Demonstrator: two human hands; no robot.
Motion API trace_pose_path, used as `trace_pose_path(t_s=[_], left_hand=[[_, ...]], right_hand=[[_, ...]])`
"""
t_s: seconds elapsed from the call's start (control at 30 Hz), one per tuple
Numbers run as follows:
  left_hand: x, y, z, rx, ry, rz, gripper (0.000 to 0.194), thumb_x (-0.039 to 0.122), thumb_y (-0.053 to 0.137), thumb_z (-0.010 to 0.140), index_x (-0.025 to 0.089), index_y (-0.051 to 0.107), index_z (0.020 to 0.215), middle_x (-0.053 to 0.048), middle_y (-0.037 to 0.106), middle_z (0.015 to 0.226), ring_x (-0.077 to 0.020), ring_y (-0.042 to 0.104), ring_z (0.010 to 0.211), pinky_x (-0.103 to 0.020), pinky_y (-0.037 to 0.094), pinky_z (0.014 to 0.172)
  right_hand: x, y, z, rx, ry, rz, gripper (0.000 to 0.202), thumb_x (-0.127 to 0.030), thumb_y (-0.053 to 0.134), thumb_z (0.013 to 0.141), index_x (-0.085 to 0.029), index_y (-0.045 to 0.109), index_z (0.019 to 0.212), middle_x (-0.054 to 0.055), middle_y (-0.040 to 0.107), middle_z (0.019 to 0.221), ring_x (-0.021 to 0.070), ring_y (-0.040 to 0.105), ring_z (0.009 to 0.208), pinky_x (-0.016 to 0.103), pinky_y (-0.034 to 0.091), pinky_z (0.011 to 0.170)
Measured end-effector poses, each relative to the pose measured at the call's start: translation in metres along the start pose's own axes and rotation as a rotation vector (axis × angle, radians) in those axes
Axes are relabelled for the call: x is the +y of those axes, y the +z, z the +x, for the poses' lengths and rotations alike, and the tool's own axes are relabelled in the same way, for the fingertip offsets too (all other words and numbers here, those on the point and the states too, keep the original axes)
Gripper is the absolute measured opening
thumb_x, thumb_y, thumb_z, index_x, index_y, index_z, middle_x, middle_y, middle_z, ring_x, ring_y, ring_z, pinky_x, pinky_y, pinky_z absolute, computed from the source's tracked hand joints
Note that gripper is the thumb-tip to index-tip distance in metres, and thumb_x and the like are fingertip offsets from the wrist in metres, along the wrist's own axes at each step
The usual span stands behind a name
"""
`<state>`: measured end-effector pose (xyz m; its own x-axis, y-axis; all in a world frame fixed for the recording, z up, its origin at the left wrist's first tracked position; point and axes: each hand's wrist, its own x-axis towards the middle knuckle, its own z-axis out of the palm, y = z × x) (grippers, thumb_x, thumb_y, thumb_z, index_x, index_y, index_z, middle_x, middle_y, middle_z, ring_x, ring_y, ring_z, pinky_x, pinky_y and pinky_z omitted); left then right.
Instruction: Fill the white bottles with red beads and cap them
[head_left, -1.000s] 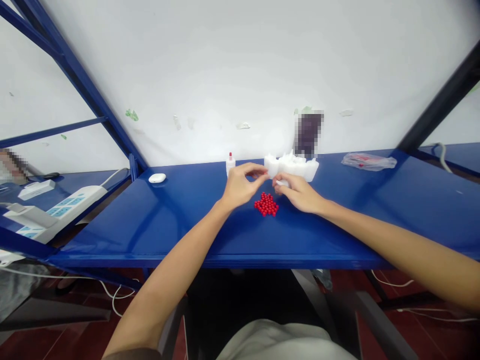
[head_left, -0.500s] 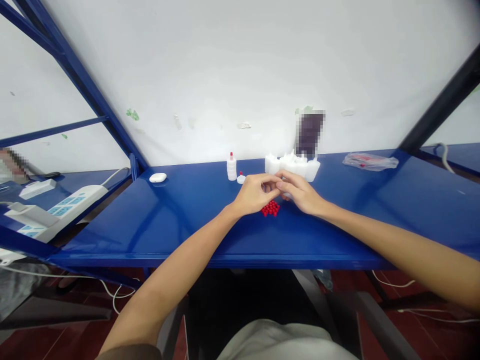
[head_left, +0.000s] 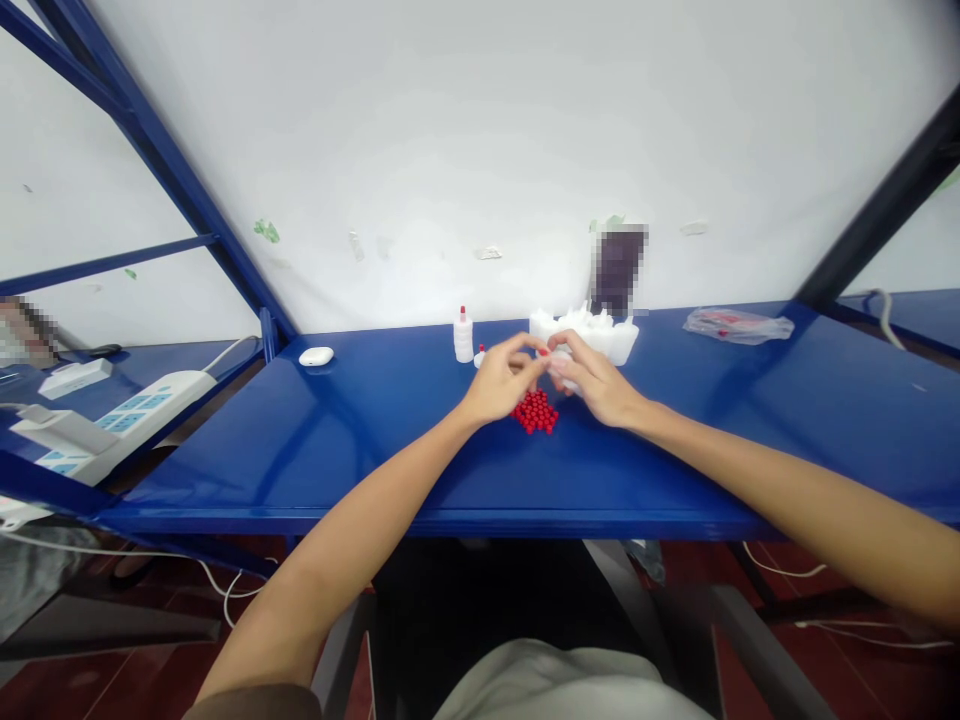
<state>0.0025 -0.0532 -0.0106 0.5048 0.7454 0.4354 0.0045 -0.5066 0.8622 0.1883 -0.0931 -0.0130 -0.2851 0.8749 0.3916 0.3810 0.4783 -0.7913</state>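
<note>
My right hand (head_left: 600, 385) is closed around a small white squeeze bottle (head_left: 561, 368), mostly hidden by the fingers. At its top end my left hand (head_left: 501, 380) pinches a small red cap (head_left: 544, 352). Whether the cap is seated on the nozzle I cannot tell. Below the hands lies a pile of small red caps (head_left: 535, 412), partly covered by my left hand. A white bottle with a red tip (head_left: 463, 338) stands upright behind that hand. Beside it, another red-tipped white piece (head_left: 479, 357) is partly hidden. White bottles without red caps (head_left: 621, 342) stand together behind my right hand.
A white rounded case (head_left: 316, 356) lies on the left of the blue table (head_left: 300, 440). On the right is a clear plastic bag with something red inside (head_left: 739, 325). A dark blurred panel (head_left: 621, 268) leans at the wall. Power strips (head_left: 135, 415) sit far left.
My hands have drawn slightly apart at the fingers, and a red cap and the white bottle now show between them. My left hand has shifted up and left, uncovering more of the red pile.
</note>
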Motion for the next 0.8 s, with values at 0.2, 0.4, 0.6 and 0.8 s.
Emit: trace_pose_path(t_s=[0.2, 0.4, 0.6, 0.8], left_hand=[[-0.019, -0.053, 0.012, 0.491, -0.012, 0.287, 0.017, 0.034, 0.063, 0.087, 0.019, 0.064, 0.095, 0.006, 0.053, 0.050, -0.0100, 0.051, 0.047, -0.022, 0.040, 0.054], [-0.036, -0.070, 0.010, 0.357, -0.086, 0.612, 0.024, 0.036, 0.055, 0.092, 0.019, 0.069, 0.101, 0.004, 0.057, 0.053, -0.0145, 0.054, 0.053, -0.026, 0.041, 0.063], [-0.033, -0.065, 0.007, 0.232, -0.159, 0.840, 0.024, 0.038, 0.055, 0.093, 0.022, 0.069, 0.102, -0.001, 0.064, 0.064, -0.0198, 0.060, 0.063, -0.030, 0.040, 0.067], [-0.033, -0.074, 0.010, 0.619, 0.003, 0.741, 0.022, 0.035, 0.057, 0.091, 0.023, 0.059, 0.109, 0.000, 0.064, 0.078, -0.0162, 0.059, 0.070, -0.030, 0.044, 0.074]], right_hand=[[0.006, -0.005, 0.004, 0.044, 0.022, -0.166, 0.019, -0.028, 0.038, 0.091, -0.022, 0.051, 0.104, 0.002, 0.063, 0.080, 0.0207, 0.058, 0.078, 0.035, 0.044, 0.079], [0.008, -0.002, 0.006, -0.033, 0.109, -0.293, 0.027, -0.034, 0.043, 0.090, -0.019, 0.064, 0.092, 0.008, 0.072, 0.096, 0.0251, 0.065, 0.089, 0.037, 0.045, 0.083], [0.005, -0.001, 0.005, -0.053, 0.105, -0.337, 0.022, -0.027, 0.045, 0.080, -0.019, 0.065, 0.086, 0.004, 0.070, 0.081, 0.0205, 0.061, 0.072, 0.033, 0.043, 0.072], [0.002, -0.002, 0.002, 0.029, 0.166, -0.194, 0.018, -0.028, 0.046, 0.072, -0.019, 0.060, 0.070, -0.001, 0.055, 0.055, 0.0159, 0.050, 0.052, 0.030, 0.038, 0.058]])
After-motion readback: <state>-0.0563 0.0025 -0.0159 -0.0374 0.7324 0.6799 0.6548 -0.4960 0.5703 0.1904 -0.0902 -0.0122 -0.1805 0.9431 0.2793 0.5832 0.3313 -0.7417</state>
